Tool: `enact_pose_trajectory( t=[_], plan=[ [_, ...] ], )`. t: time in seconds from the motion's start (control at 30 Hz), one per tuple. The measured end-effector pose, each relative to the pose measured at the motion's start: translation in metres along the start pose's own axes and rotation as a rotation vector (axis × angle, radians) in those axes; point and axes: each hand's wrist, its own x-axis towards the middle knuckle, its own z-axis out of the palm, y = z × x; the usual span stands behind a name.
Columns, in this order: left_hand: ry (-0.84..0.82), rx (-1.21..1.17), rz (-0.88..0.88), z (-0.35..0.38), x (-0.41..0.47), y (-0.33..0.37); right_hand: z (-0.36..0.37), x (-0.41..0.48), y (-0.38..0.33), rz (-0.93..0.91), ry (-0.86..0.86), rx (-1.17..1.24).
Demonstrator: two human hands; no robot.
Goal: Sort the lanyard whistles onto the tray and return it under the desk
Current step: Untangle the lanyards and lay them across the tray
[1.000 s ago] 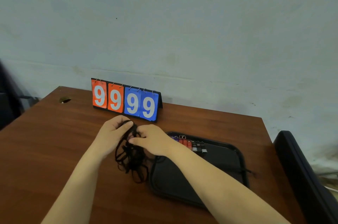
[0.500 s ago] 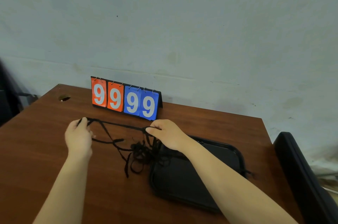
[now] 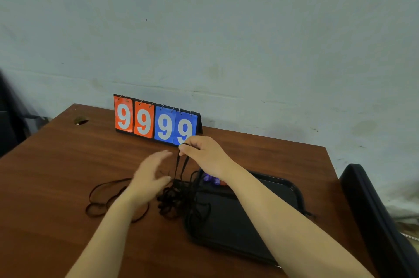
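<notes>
The black lanyards [image 3: 179,198] hung in two strands pinched between the right hand's [image 3: 204,155] thumb and fingertips, ending in a tangle below them across the tray's [image 3: 231,227] left rim. Purple whistles [image 3: 210,179] lay on the tray under that wrist. The left hand [image 3: 149,175], blurred, fingers straight, was just left of the strands. A scoreboard [image 3: 156,122] stood on the desk [image 3: 56,164] beyond the fingertips.

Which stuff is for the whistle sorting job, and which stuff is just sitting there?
For the job:
- black lanyards, tangled
- purple whistles
- black tray
- right hand, pinching a lanyard cord
- left hand, open by the tangle

Just sitting there:
- flip scoreboard showing 9999
- black chair
</notes>
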Motion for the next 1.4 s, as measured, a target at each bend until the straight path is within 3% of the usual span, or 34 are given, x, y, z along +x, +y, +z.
enact_pose_trajectory(
  t=[0.1, 0.2, 0.27, 0.37, 0.5, 0.63, 0.7, 0.77, 0.9, 0.97, 1.03, 1.1, 1.17, 1.23, 1.3, 1.4],
  plan=[
    [-0.344, -0.063, 0.001, 0.016, 0.003, 0.007, -0.006, -0.002, -0.007, -0.033, 0.023, -0.011],
    [-0.423, 0.201, -0.052, 0.024, 0.007, -0.009, -0.021, -0.004, -0.011, -0.017, 0.097, 0.034],
    [-0.348, 0.177, -0.116, 0.024, 0.004, -0.023, -0.034, -0.004, -0.01, -0.012, 0.177, 0.095],
    [-0.185, -0.193, -0.222, 0.019, -0.007, -0.032, -0.051, -0.004, -0.003, -0.005, 0.275, 0.105],
    [0.007, -0.559, -0.344, 0.011, -0.012, -0.059, -0.065, -0.007, 0.014, 0.045, 0.285, 0.032],
    [0.404, -0.882, -0.634, 0.002, -0.005, -0.084, -0.074, -0.011, 0.03, 0.108, 0.301, -0.009],
    [0.579, -0.81, -0.796, -0.003, -0.003, -0.099, -0.081, -0.013, 0.034, 0.121, 0.348, -0.012],
    [0.631, -0.512, -0.91, -0.006, -0.005, -0.113, -0.087, -0.016, 0.033, 0.126, 0.389, 0.025],
    [0.518, 0.0, -1.033, -0.004, -0.007, -0.101, -0.091, -0.021, 0.021, 0.102, 0.392, 0.069],
    [0.517, 0.136, -0.944, 0.004, -0.003, -0.075, -0.088, -0.023, 0.013, 0.083, 0.375, 0.092],
    [0.445, 0.157, -0.61, 0.021, 0.003, -0.049, -0.084, -0.025, 0.004, 0.059, 0.356, 0.114],
    [0.269, 0.153, -0.203, 0.044, 0.006, -0.023, -0.08, -0.028, -0.007, 0.026, 0.33, 0.148],
    [0.059, 0.159, 0.073, 0.06, 0.004, 0.009, -0.075, -0.03, -0.017, 0.006, 0.297, 0.216],
    [-0.153, 0.101, 0.104, 0.072, 0.004, 0.03, -0.072, -0.032, -0.025, 0.0, 0.263, 0.293],
    [-0.289, 0.066, -0.014, 0.077, 0.007, 0.028, -0.072, -0.031, -0.027, -0.023, 0.256, 0.351],
    [-0.17, 0.045, -0.031, 0.072, 0.009, 0.007, -0.08, -0.031, -0.025, -0.049, 0.303, 0.385]
  ],
)
